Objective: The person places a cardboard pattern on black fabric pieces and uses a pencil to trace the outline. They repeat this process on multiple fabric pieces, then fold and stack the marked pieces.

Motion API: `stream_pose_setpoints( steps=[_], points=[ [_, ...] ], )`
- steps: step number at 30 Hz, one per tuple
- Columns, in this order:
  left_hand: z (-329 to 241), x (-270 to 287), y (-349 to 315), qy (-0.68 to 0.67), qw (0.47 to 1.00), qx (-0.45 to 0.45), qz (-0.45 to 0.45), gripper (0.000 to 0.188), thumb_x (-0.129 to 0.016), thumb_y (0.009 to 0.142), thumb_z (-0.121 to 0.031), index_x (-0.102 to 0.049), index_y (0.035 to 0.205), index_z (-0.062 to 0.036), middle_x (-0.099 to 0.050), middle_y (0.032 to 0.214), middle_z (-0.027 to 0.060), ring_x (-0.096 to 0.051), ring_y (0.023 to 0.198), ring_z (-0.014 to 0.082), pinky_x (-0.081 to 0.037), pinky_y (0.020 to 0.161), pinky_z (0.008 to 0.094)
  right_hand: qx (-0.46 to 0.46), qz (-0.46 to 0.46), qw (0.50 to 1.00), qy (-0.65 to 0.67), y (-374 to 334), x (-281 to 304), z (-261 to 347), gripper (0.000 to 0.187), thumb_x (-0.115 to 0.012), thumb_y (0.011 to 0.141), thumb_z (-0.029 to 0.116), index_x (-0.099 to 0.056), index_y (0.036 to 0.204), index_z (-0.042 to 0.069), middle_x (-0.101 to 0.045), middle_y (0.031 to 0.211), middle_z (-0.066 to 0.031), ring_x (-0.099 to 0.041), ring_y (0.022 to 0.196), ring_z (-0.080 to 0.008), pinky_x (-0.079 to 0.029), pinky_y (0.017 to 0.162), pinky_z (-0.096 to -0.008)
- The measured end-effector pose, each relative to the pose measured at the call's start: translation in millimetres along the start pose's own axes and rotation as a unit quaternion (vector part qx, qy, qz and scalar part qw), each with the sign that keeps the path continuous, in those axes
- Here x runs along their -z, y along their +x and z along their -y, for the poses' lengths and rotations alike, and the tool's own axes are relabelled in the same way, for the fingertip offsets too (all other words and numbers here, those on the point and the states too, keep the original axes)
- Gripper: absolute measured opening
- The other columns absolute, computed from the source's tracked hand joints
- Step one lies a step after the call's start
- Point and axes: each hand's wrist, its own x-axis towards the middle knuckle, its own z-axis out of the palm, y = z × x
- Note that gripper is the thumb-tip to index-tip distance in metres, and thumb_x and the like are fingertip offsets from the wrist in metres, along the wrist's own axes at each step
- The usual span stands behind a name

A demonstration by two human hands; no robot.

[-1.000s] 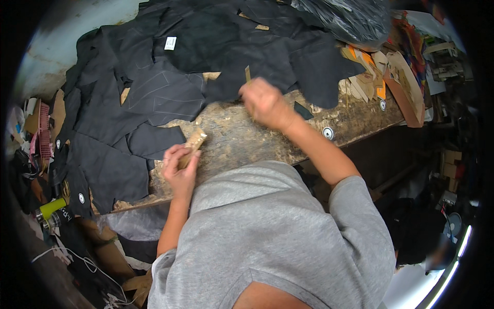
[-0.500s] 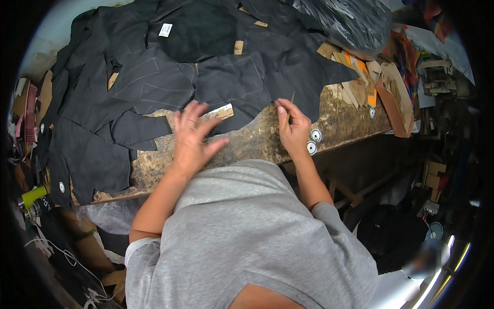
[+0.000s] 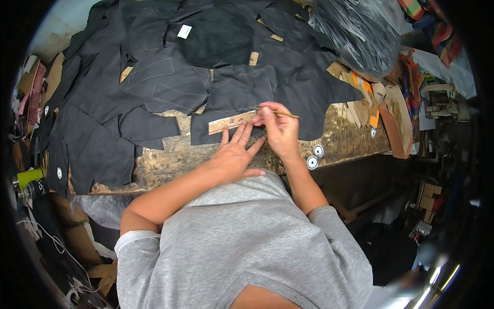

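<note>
A long, narrow cardboard template point(image 3: 222, 125) with purple marks lies on the near edge of the black leather point(image 3: 239, 87). My left hand point(image 3: 231, 159) is open, its fingers spread and their tips resting on the template's lower edge. Above the template's right end, my right hand point(image 3: 282, 135) pinches a thin, gold-brown pen-like stick point(image 3: 284, 113) between thumb and fingers. The stick lies nearly level, pointing left. Whether its tip touches the leather or the template, I cannot tell. Pale outlines of several shapes are drawn on the leather.
A worn wooden table point(image 3: 154, 167) carries the leather. At the right are loose cardboard templates point(image 3: 355, 110) beside a cardboard box point(image 3: 396, 129). A dark plastic bag point(image 3: 355, 36) bulges at the far right. White round discs point(image 3: 312, 162) sit at the table's front edge.
My left hand has come down and right, onto the template. My right hand has moved left to the template's right end, and the stick has tipped from upright to nearly level.
</note>
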Motion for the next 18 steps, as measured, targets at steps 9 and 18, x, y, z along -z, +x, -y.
stream_pose_setpoints(
  steps=[9, 18],
  points=[
    [10.0, -11.4, -2.0, -0.055, 0.998, -0.031, -0.022, 0.070, -0.056, 0.084, -0.056, -0.054, 0.122, 0.0022, -0.058, 0.118, 0.0221, -0.046, 0.121, 0.0366, -0.028, 0.105, 0.0551, 0.056, 0.270, 0.934, -0.227, 17.0, -47.7, -8.2, 0.013, -0.064, 0.080, 0.003, -0.066, 0.071, -0.006, -0.068, 0.085, -0.0124, -0.065, 0.074, -0.0257, -0.052, 0.068, -0.0335],
    [11.0, -13.7, -1.5, -0.063, 0.996, -0.040, -0.049, 0.070, -0.055, 0.085, -0.056, -0.055, 0.115, 0.0078, -0.058, 0.114, 0.0246, -0.050, 0.116, 0.0372, -0.032, 0.105, 0.0482, 0.130, 0.246, 0.917, -0.286, 23.4, -61.1, -13.1, 0.007, -0.063, 0.079, 0.002, -0.066, 0.081, -0.004, -0.064, 0.081, -0.0166, -0.064, 0.073, -0.0326, -0.052, 0.065, -0.0364]
  ],
)
